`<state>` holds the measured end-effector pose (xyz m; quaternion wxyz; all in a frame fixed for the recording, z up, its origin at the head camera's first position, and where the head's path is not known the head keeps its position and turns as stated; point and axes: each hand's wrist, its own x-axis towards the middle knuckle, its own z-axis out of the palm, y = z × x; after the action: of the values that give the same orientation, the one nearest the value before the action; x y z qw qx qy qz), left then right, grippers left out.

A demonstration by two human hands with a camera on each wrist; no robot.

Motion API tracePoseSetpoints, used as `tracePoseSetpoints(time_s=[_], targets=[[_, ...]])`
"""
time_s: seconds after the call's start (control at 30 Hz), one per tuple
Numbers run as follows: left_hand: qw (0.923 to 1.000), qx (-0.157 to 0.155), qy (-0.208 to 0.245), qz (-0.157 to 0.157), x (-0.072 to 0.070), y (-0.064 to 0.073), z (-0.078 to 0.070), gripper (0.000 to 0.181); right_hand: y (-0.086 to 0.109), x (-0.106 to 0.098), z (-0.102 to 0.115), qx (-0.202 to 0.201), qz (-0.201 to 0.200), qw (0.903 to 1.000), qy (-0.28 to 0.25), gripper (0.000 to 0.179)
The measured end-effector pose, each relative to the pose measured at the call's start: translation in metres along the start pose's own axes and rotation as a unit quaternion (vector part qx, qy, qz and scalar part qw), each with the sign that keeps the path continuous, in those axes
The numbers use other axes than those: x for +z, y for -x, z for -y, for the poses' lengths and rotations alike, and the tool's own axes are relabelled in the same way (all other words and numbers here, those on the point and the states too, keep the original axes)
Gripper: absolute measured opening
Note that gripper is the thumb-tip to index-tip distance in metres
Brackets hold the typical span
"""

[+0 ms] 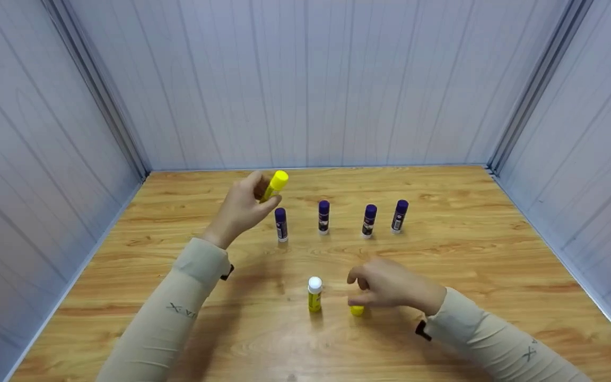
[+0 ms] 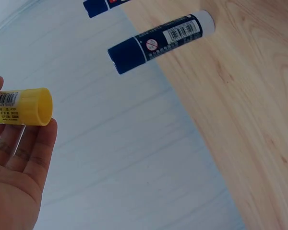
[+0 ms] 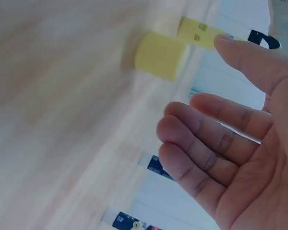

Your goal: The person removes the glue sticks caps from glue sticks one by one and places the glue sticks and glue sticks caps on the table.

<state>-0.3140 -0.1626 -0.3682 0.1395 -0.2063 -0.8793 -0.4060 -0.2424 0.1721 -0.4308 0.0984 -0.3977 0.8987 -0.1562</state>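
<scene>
My left hand [image 1: 242, 204] is raised at the back left, gripping a yellow glue stick [image 1: 279, 181] tilted with its yellow end up; its barcode label shows in the left wrist view. At the front, my right hand [image 1: 393, 284] hovers with loosely bent fingers, thumb apart from them and nothing held. Just under its thumb a yellow cap [image 3: 161, 56] stands on the table, apart from the fingers in the right wrist view. Left of the cap, a second yellow glue stick [image 1: 314, 300] stands upright with a white top.
Several dark blue-purple glue sticks with white bases stand upright in a loose row across the middle of the wooden table [image 1: 470, 239]; the leftmost glue stick [image 1: 281, 225] is just below my left hand. Pale panels [image 1: 305, 85] wall the back and both sides.
</scene>
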Motion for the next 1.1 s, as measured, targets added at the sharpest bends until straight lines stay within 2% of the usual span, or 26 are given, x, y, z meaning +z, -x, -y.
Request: tracePoseSetpoints(time_s=[0.13,0.23,0.37,0.57,0.67,0.83,1.1], targets=[[0.9997,0.023,0.002,0.008,0.004,0.001,-0.006,0.028,-0.001,-0.009,-0.005,0.007,-0.034,0.9994,0.001,0.038],[0.9988,0.040,-0.008,0.027,0.008,0.003,-0.009,0.034,-0.002,-0.015,-0.009,0.011,-0.055,0.9984,-0.002,0.036],[0.9943,0.064,-0.054,0.065,0.013,0.005,-0.013,0.038,-0.003,-0.022,-0.012,0.005,-0.094,0.9956,0.003,0.033],[0.9837,0.077,-0.122,0.108,0.022,0.009,-0.020,0.038,-0.005,-0.030,-0.013,0.014,-0.144,0.9895,0.000,0.031],[0.9724,0.101,-0.173,0.120,0.027,0.012,-0.023,0.038,-0.006,-0.033,-0.013,0.018,-0.168,0.9857,-0.003,0.031],[0.9431,0.158,-0.262,0.131,0.037,0.015,-0.028,0.034,-0.011,-0.039,-0.014,0.006,-0.205,0.9787,-0.008,0.032],[0.9027,0.229,-0.334,0.146,0.057,0.018,-0.039,0.030,-0.017,-0.044,-0.013,-0.019,-0.251,0.9679,-0.010,0.038]])
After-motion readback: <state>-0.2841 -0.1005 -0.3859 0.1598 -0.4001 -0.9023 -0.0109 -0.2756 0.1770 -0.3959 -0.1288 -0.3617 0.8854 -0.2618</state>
